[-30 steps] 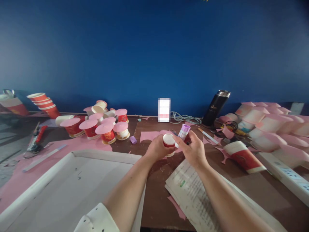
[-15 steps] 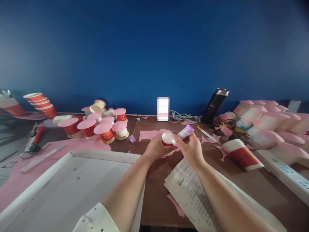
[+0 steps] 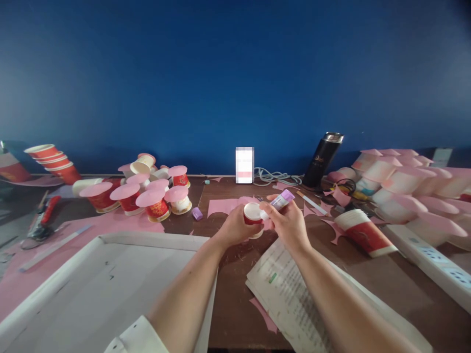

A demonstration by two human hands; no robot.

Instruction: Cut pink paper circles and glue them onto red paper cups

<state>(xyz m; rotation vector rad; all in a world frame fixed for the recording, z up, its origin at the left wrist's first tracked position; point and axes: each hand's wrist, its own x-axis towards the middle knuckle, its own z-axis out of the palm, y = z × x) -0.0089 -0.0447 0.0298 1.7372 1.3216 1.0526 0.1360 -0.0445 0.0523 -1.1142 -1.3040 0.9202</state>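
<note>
My left hand (image 3: 236,226) is closed around a red paper cup (image 3: 253,212) with a white rim, near the middle of the table. In my right hand (image 3: 292,226) is a glue stick (image 3: 281,200) with a purple end, tilted so that its white end is at the cup's rim. Whether the glue touches the rim I cannot tell. Pink paper (image 3: 222,207) lies just behind my left hand. To the left of it rests a small purple cap (image 3: 197,214).
Several red cups topped with pink discs (image 3: 152,198) stand at left, behind a white box tray (image 3: 147,240). At right are a lying cup (image 3: 364,233), a power strip (image 3: 423,250), a black flask (image 3: 322,159) and stacked pink-topped cups (image 3: 405,181). Printed paper (image 3: 279,284) lies in front.
The whole view has shifted slightly, so things appear a little further left. My hands keep hold of the cup and the glue stick, with the glue stick still at the rim.
</note>
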